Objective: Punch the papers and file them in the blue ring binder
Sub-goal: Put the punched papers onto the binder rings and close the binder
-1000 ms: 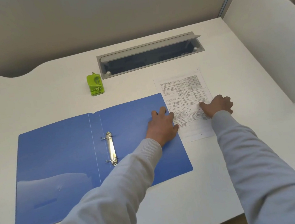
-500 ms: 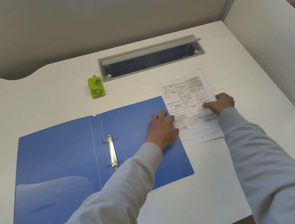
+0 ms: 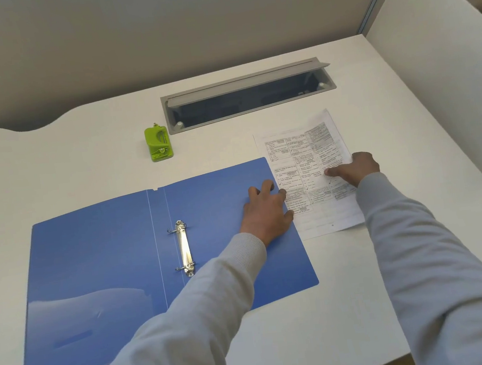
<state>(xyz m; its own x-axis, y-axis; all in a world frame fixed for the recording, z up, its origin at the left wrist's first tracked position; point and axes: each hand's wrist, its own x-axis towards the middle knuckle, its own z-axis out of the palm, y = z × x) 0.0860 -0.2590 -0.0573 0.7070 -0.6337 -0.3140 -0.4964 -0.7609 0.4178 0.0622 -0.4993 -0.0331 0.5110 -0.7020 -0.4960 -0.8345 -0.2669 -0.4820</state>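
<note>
From my remote seat I see the blue ring binder (image 3: 100, 273) lying open and flat on the white worktop (image 3: 51, 162), both covers spread. Its metal ring mechanism (image 3: 183, 249) sits just right of the spine, and I cannot tell whether the rings are closed.

My left hand (image 3: 266, 206) rests palm down on the binder's right cover, close to its outer edge. The fingers are straight and slightly spread and grasp nothing. The thumb side reaches the cover's edge, where it meets the papers (image 3: 306, 160).

The papers are printed sheets with boxed text. They lie on the worktop just beside the binder's right cover, and their left edge touches or slightly overlaps that cover.

My right hand (image 3: 355, 167) is at the papers' right edge, about halfway up. The thumb lies on top of the print, and the fingers are curled at the edge, pinching the sheets there. The far right corner of the papers is lifted a little off the worktop.

The green hole punch (image 3: 158, 143) stands alone beyond the binder, well apart from both hands. It is just left of the grey cable hatch (image 3: 248, 97) set into the worktop, whose lid is raised. A white partition (image 3: 437, 70) borders the worktop on the right.
</note>
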